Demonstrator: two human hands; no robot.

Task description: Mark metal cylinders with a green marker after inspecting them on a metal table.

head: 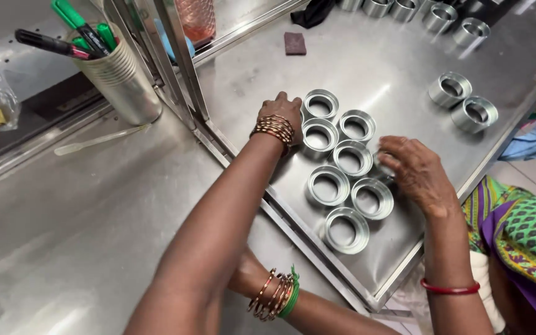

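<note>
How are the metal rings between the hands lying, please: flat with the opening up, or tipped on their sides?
Flat, openings up: the metal rings show round holes facing the camera on the tray.

Seven shiny metal rings (348,177) lay flat, open side up, clustered in two touching rows on the steel tray (379,74)

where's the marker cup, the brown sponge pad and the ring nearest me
marker cup (122,84), head view, ribbed side wall
brown sponge pad (294,43), head view, top face
nearest ring (346,231), head view, its rim

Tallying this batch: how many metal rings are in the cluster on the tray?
7 rings: four in the left column, three in the right. Another may hide under the red-bangled hand.
</note>
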